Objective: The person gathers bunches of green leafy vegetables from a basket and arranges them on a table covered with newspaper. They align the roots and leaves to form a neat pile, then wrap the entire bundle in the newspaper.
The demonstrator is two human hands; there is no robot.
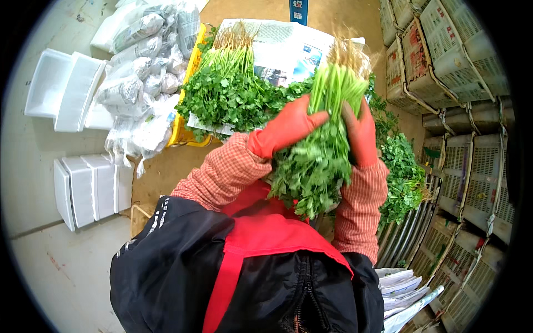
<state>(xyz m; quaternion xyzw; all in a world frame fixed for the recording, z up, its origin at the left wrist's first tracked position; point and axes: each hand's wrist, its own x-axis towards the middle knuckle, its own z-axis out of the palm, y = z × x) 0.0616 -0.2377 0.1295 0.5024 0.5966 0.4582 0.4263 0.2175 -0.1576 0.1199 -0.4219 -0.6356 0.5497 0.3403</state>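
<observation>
A large bunch of leafy green herbs [325, 154], roots up and leaves hanging down, is held in front of my chest. My left hand [291, 123], in an orange-red rubber glove, grips it from the left with the thumb across the stems. From the right, my right hand [360, 131], gloved alike, holds the stems; part of its fingers is behind them. Blur softens the pale roots. Beyond my left hand, another herb bunch [227, 87] lies on newspaper [275, 45] over a yellow crate [177, 129], its roots pointing away from me.
Plastic bags of wrapped bundles [143, 70] are piled at the left, beside white foam boxes [68, 89]. More foam boxes [89, 189] stand nearer. Tied plastic crates [445, 54] line the right side. Loose greens [399, 179] lie by metal bars [410, 227], with folded newspapers [404, 291] below.
</observation>
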